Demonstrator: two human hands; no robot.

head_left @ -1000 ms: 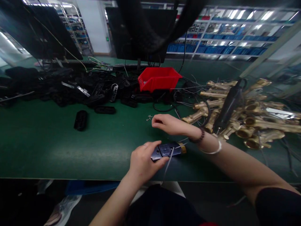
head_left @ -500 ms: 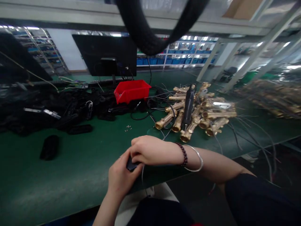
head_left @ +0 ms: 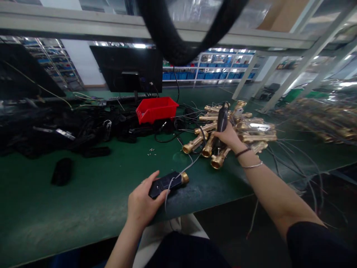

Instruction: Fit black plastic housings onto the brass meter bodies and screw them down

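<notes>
My left hand (head_left: 142,203) grips a black-housed brass pipe fitting (head_left: 165,184) near the bench's front edge, with thumb and fingers on either side of the housing. Its brass end (head_left: 185,178) sticks out to the right, and a grey cable (head_left: 178,175) runs across the housing. Farther back on the right, my right hand (head_left: 231,137) is wrapped around a black electric screwdriver (head_left: 222,118). That tool stands steeply over a heap of brass pipe fittings (head_left: 192,144), its tip pointing down toward me. Tiny screws (head_left: 151,152) are scattered on the green bench between the hands.
A red bin (head_left: 157,111) stands behind the screws. Black plastic parts (head_left: 83,130) are piled at the left, with one black housing (head_left: 61,172) lying apart. Loose wires (head_left: 295,163) trail over the right edge. A black loop (head_left: 178,56) hangs overhead.
My right hand has left the housing, reached right and back, and taken hold of the screwdriver. My left hand still holds the fitting, now uncovered and visible with its brass end.
</notes>
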